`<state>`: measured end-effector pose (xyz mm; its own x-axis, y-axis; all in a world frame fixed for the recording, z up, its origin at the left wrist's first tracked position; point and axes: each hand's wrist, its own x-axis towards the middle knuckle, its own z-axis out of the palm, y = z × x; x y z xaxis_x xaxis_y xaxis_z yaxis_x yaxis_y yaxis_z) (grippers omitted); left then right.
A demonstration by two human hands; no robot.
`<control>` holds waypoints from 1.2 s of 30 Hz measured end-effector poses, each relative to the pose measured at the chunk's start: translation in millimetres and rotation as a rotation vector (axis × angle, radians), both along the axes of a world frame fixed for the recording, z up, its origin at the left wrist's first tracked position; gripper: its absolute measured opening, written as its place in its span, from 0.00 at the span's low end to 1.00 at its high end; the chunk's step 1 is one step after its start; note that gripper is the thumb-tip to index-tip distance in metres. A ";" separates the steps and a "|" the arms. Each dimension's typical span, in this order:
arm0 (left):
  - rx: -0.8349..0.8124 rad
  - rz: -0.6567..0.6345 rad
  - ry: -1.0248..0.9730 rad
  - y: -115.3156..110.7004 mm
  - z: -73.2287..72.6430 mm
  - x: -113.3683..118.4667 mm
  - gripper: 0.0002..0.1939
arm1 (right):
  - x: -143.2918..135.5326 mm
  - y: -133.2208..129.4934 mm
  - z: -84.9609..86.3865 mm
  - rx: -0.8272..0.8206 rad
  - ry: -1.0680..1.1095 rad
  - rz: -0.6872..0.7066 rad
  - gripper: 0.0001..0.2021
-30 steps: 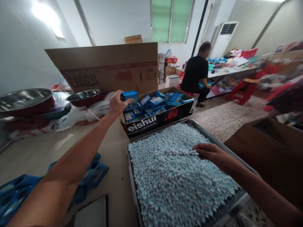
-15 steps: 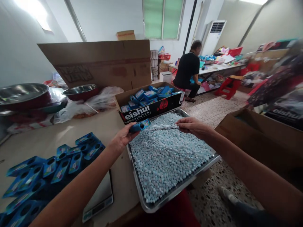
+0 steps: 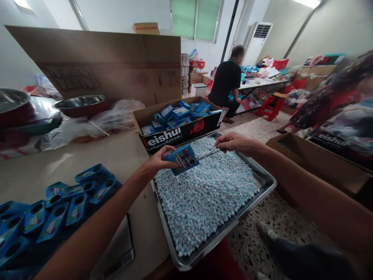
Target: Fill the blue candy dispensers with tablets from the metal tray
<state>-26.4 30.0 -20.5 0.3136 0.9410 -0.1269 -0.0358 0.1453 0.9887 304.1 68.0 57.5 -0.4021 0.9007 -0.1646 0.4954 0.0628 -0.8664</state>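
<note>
My left hand (image 3: 160, 161) is closed on a small blue printed candy box (image 3: 183, 159), tilted with its lettered face toward me, over the left side of a metal tray (image 3: 266, 188). Small pale blue and white candies (image 3: 204, 194) fill the tray in a heap. Above its far right part, my right hand (image 3: 231, 142) pinches the end of a thin, narrow strip-like tool (image 3: 205, 156). The tool reaches left over the candies toward the box; its exact shape is hard to make out.
Behind the tray stands a carton (image 3: 177, 136) of blue boxes. Several blue boxes with round holes (image 3: 78, 208) lie at left, near a scale (image 3: 121, 245). Metal bowls (image 3: 83, 102) stand behind. One person (image 3: 227, 83) sits farther back; another (image 3: 329, 105) is at right.
My left hand has turned the blue box, so its printed face now shows instead of its holed end. The right hand keeps its pinch on the narrow tool. The whole view has shifted slightly.
</note>
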 end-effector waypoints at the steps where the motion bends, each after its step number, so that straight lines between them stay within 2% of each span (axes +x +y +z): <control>1: 0.077 -0.059 0.084 3.0 2.9 3.5 0.30 | 0.0 5.2 8.2 0.031 -0.036 0.029 0.09; 3: 0.199 -0.176 0.205 7.3 10.7 13.9 0.25 | -3.8 13.6 23.5 0.090 -0.109 0.092 0.07; 5: 0.280 -0.231 0.269 8.1 18.6 25.7 0.21 | -13.5 17.7 37.2 0.149 -0.201 0.167 0.05; 7: 0.325 -0.225 0.307 5.9 24.1 35.0 0.21 | -26.8 16.4 51.3 0.232 -0.294 0.213 0.03; 10: 0.366 -0.175 0.365 1.0 25.9 37.7 0.19 | -37.5 6.9 76.9 0.404 -0.400 0.193 0.03; 12: 0.390 -0.134 0.407 -0.1 24.6 31.8 0.18 | -25.3 0.7 92.0 0.501 -0.444 0.159 0.05; 14: 0.374 -0.095 0.414 1.6 22.8 22.7 0.19 | 7.2 -1.9 94.7 0.545 -0.498 0.102 0.09; 15: 0.358 -0.074 0.402 3.3 22.0 18.1 0.20 | 29.4 -2.1 88.1 0.532 -0.537 0.057 0.10; 17: 0.330 -0.019 0.364 7.6 20.2 11.0 0.23 | 77.4 -2.2 56.2 0.432 -0.625 -0.041 0.08; 19: 0.323 0.046 0.350 11.5 18.2 7.8 0.25 | 116.0 -5.4 3.1 0.270 -0.647 -0.120 0.06; 20: 0.314 0.065 0.354 12.9 17.1 7.6 0.25 | 127.1 -8.5 -27.6 0.225 -0.592 -0.127 0.07; 21: 0.300 0.076 0.361 13.8 16.2 7.9 0.25 | 131.5 -12.4 -58.4 0.193 -0.502 -0.143 0.10; 23: 0.284 0.112 0.385 14.3 15.1 8.9 0.24 | 121.6 -20.4 -112.9 0.157 -0.320 -0.181 0.15; 25: 0.303 0.164 0.424 12.9 15.2 8.8 0.23 | 96.9 -25.6 -149.7 0.125 -0.184 -0.214 0.17; 26: 0.321 0.189 0.451 11.6 15.6 8.2 0.23 | 84.0 -26.6 -160.4 0.107 -0.142 -0.224 0.17; 28: 0.347 0.210 0.520 8.5 16.6 6.4 0.22 | 65.6 -26.0 -167.7 0.081 -0.089 -0.235 0.16; 30: 0.368 0.218 0.583 5.4 17.5 5.0 0.20 | 59.9 -24.0 -160.2 0.077 -0.047 -0.228 0.16; 32: 0.395 0.216 0.637 3.1 18.5 5.3 0.20 | 62.0 -22.6 -143.2 0.065 -0.001 -0.217 0.17; 36: 0.426 0.171 0.718 0.3 23.2 12.2 0.19 | 58.5 -22.1 -98.2 -0.024 0.148 -0.208 0.23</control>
